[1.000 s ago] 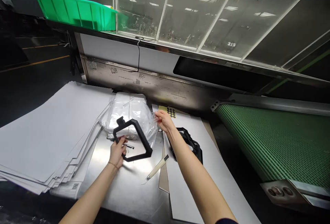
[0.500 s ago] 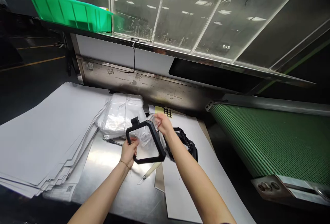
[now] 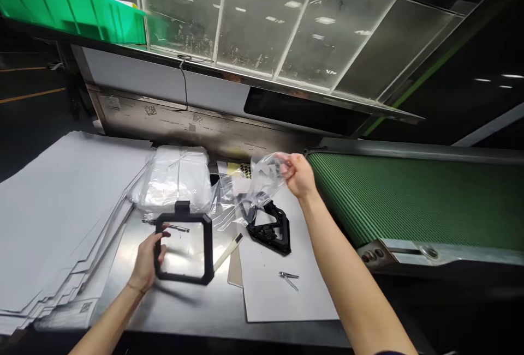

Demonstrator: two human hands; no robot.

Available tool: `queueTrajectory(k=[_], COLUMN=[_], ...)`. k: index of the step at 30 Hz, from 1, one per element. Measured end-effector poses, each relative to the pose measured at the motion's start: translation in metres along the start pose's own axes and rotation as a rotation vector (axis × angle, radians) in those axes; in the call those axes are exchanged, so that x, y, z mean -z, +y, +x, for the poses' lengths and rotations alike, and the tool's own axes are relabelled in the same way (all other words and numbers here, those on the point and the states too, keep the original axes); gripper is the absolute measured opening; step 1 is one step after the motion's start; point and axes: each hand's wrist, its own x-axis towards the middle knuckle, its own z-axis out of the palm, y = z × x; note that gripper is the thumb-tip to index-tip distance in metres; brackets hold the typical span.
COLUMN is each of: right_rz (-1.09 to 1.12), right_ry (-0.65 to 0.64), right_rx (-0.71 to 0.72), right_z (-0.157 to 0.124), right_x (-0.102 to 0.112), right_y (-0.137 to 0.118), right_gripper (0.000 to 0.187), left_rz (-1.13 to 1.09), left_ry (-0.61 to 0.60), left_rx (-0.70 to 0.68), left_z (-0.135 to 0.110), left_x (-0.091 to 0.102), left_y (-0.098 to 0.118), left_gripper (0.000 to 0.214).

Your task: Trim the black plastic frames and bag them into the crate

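Right hand, grip clenched on a clear bag, has just pulled it away toward 2 o'clock from the black frame grasped in the left hand.

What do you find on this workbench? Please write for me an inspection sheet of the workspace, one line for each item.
Surface: steel table, white sheet on its right part.
Job's things: left hand grips a black frame; right hand holds up a clear plastic bag; black plastic part lies on the sheet.
Clutter: paper stack, wrapped white bundle, pen, cream-handled knife, small metal tool.
Hands: both bare, both gripping.
Cables: thin black cable hanging on the panel.
Surroundings: green conveyor belt, green bin.
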Motion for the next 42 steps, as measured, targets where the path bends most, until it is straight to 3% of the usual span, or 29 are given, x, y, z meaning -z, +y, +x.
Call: queueTrajectory(k=[3,6,9,11,13,17,20,22,25,29,33,36,38,42], right_rz=[-0.102,-0.185,-0.233,-0.282,-0.473,-0.942,-0.888,-0.775,-0.638,-0.353,-0.225,-0.344,-0.491,-0.630], right_ry=[-0.150,-0.306,-0.485,-0.597,-0.667,-0.742,-1.030,-1.236,-1.397,-1.588,-1.730,-1.745,-1.645,-1.511], right_rx=[-0.102,-0.213,-0.331,-0.371,-0.254,0.259,0.312,0.280,0.167,0.023,-0.240,-0.473,-0.585,-0.647], right_z=[-0.034,-0.077,-0.122,-0.148,-0.169,-0.204,-0.234,-0.255,-0.290,-0.336,-0.364,-0.367,-0.364,-0.355], right_x=[-0.017,-0.041,-0.062,-0.070,-0.070,-0.056,-0.047,-0.045,-0.054,-0.093,-0.141,-0.163,-0.174,-0.197], right_y=[0.008,0.015,0.016,0.012,0.007,0.004,0.011,0.020,0.040,0.075,0.092,0.094,0.097,0.107], right_gripper=[0.029,0.027,0.024,0.022,0.016,0.011,0.013,0.013,0.014,0.021,0.013,0.014,0.012,0.013], left_rz=[0.065,0.204,0.336,0.370,0.398,0.454,0.483,0.492,0.477,0.366,0.374,0.409,0.434,0.518], left_ry=[-0.186,-0.378,-0.604,-0.636,-0.572,-0.363,-0.149,-0.017,0.110,0.237,0.317,0.392,0.419,0.433], left_rx=[0.076,0.116,0.133,0.156,0.175,0.228,0.301,0.350,0.414,0.470,0.423,0.449,0.497,0.533], left_z=[-0.025,-0.049,-0.064,-0.071,-0.080,-0.117,-0.159,-0.186,-0.215,-0.231,-0.247,-0.268,-0.282,-0.297], left_x=[0.006,-0.010,-0.031,-0.036,-0.029,0.011,0.041,0.053,0.062,0.078,0.112,0.140,0.157,0.182], left_y=[0.021,0.035,0.036,0.032,0.025,0.008,-0.007,-0.015,-0.024,-0.034,-0.045,-0.050,-0.051,-0.042], left_gripper=[0.035,0.057,0.079,0.076,0.057,0.038,0.043,0.048,0.055,0.070,0.037,0.037,0.038,0.038])
